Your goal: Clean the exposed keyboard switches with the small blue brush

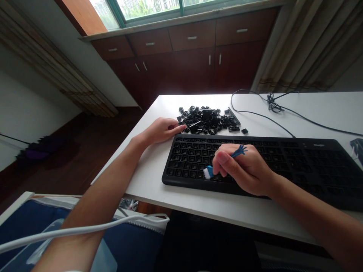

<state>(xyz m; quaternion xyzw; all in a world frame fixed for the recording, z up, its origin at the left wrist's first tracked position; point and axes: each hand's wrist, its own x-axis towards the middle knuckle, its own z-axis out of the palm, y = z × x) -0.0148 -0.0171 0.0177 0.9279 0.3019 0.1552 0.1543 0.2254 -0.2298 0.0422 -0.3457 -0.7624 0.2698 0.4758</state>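
My right hand [241, 166] is closed around a small blue brush [208, 172]. Its white bristles point down to the left over the keyboard, and its hand-shaped handle end sticks out above my fingers. Below it lies a black keyboard [190, 186] with its keycaps off, showing rows of bare square sockets. My left hand [163, 130] rests on the table by the keyboard's upper left corner, thumb stretched out toward a heap of loose black keycaps [204, 120]. Nothing shows in that hand, though its other fingers are partly hidden.
The white table [159, 196] ends at the left and front. A black cable [261, 112] runs from the keyboard's back edge to a tangle at the right. A white bar [85, 228] and a blue fabric container [136, 241] stand below the table's front left.
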